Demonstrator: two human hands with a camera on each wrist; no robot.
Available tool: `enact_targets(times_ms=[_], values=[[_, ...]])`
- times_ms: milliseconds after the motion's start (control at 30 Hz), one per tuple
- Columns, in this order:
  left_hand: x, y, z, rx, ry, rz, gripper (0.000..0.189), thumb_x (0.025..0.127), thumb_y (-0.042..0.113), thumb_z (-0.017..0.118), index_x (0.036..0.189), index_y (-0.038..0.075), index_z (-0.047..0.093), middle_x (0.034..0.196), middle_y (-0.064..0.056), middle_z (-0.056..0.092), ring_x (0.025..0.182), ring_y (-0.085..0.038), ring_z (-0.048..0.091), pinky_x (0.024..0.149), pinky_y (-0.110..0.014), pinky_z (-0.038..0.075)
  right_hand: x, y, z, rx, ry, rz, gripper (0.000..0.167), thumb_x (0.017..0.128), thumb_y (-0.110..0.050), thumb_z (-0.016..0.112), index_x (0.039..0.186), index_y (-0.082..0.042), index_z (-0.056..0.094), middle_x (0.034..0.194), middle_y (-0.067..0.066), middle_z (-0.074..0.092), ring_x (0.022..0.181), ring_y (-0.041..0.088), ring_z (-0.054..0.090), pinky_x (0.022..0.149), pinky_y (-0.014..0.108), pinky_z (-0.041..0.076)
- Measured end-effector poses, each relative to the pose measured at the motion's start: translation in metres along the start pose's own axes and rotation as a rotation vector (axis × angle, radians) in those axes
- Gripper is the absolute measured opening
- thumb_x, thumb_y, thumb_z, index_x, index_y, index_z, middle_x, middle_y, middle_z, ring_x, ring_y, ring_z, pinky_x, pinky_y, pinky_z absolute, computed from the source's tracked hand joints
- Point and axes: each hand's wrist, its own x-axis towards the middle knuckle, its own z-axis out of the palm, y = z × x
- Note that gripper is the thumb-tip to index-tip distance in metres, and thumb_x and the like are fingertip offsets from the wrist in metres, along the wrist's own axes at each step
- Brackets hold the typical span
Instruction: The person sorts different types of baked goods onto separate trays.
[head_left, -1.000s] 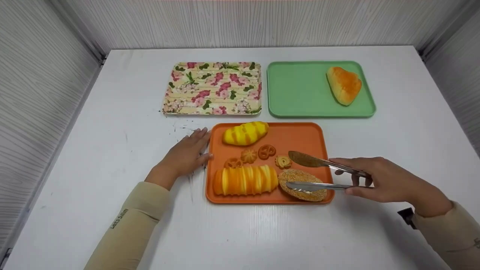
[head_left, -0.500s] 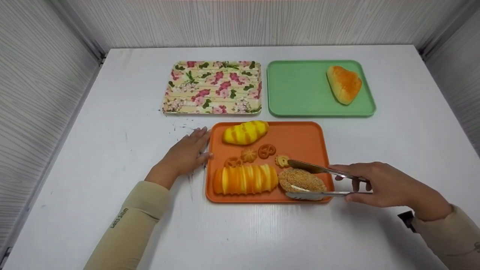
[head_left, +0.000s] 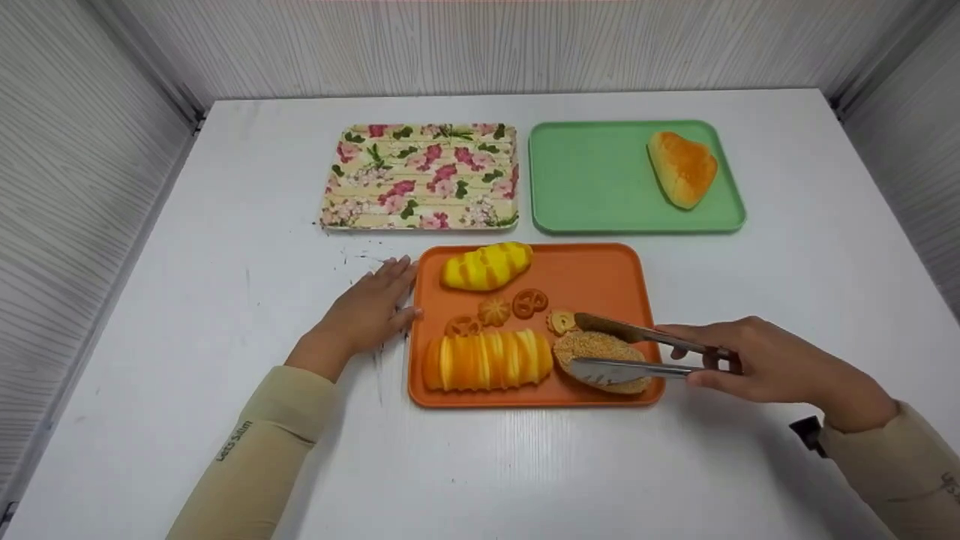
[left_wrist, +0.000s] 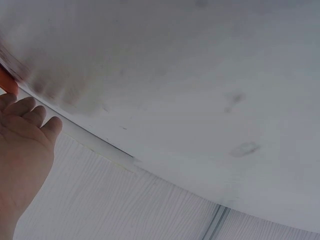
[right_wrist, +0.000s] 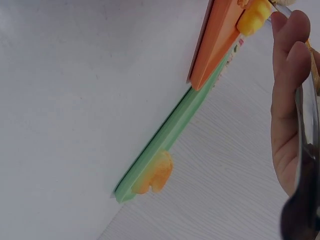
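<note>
My right hand (head_left: 772, 360) grips metal tongs (head_left: 626, 369) over the right part of an orange tray (head_left: 585, 274). One tong arm lies along the far side of a sesame-crusted oval bread (head_left: 589, 345), and the other crosses its near side. Beside the tray's left rim rests my left hand (head_left: 367, 311), fingers extended, with fingertips and thumb right at the edge. On the same tray are an orange-and-yellow ridged loaf (head_left: 487, 361), a yellow striped roll (head_left: 487, 266) and several small cookies (head_left: 495, 310). In the right wrist view the tongs' metal (right_wrist: 306, 120) runs along my palm.
Behind the orange tray stand a floral tray (head_left: 420, 180) on the left and a green tray (head_left: 585, 176) on the right. The green one bears a golden-brown bun (head_left: 684, 171). Pale wood-grain panels (head_left: 480, 49) enclose the white table (head_left: 525, 472) at the back and sides.
The tongs first came down toward the near edge, around the sesame bread; their arms have since drawn closer together and the bread has tilted slightly. My left hand has stayed by the rim.
</note>
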Motion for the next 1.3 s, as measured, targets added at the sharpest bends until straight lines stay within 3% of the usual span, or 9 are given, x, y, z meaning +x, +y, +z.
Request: enact_targets(times_ms=[333, 467, 667, 1000, 1300], values=[[-0.001, -0.003, 0.002, -0.002, -0.001, -0.015, 0.073, 0.098, 0.05, 0.04, 0.154, 0.013, 0.011, 0.159, -0.006, 0.009, 0.144, -0.025, 0.004, 0.115, -0.045, 0.009, 0.009, 0.007, -0.019, 0.01, 0.072, -0.01, 0.056, 0.083, -0.003, 0.072, 0.137, -0.01, 0.054, 0.085, -0.01, 0.064, 0.051, 0.0, 0.04, 0.042, 0.013, 0.034], [-0.001, -0.003, 0.003, -0.005, 0.003, -0.015, 0.074, 0.098, 0.051, 0.041, 0.155, 0.014, 0.011, 0.159, -0.006, 0.009, 0.144, -0.025, 0.004, 0.115, -0.045, 0.009, 0.014, 0.013, -0.027, -0.017, 0.101, 0.013, 0.055, 0.082, -0.003, 0.073, 0.135, -0.01, 0.056, 0.077, -0.012, 0.06, 0.05, 0.001, 0.039, 0.042, 0.014, 0.033], [0.0, -0.002, 0.004, -0.01, -0.002, -0.017, 0.074, 0.098, 0.05, 0.042, 0.155, 0.014, 0.011, 0.159, -0.007, 0.009, 0.144, -0.025, 0.005, 0.115, -0.044, 0.008, 0.019, 0.029, -0.037, 0.023, 0.123, 0.104, 0.053, 0.085, -0.002, 0.07, 0.135, -0.011, 0.056, 0.064, -0.01, 0.051, 0.046, 0.003, 0.037, 0.04, 0.019, 0.033], [-0.001, -0.001, 0.002, 0.007, 0.011, -0.004, 0.073, 0.098, 0.05, 0.041, 0.154, 0.012, 0.013, 0.159, -0.007, 0.012, 0.144, -0.025, 0.006, 0.115, -0.044, 0.009, 0.03, 0.06, -0.052, 0.005, 0.201, 0.241, 0.049, 0.092, -0.012, 0.064, 0.139, -0.013, 0.052, 0.069, 0.001, 0.063, 0.056, 0.012, 0.053, 0.048, 0.022, 0.041], [0.0, 0.0, 0.001, -0.005, 0.011, -0.008, 0.073, 0.098, 0.05, 0.042, 0.155, 0.014, 0.012, 0.159, -0.006, 0.011, 0.144, -0.024, 0.005, 0.115, -0.044, 0.009, 0.047, 0.071, -0.064, 0.0, 0.251, 0.451, 0.053, 0.094, -0.028, 0.062, 0.142, -0.012, 0.047, 0.079, 0.011, 0.067, 0.063, 0.023, 0.061, 0.053, 0.023, 0.047]])
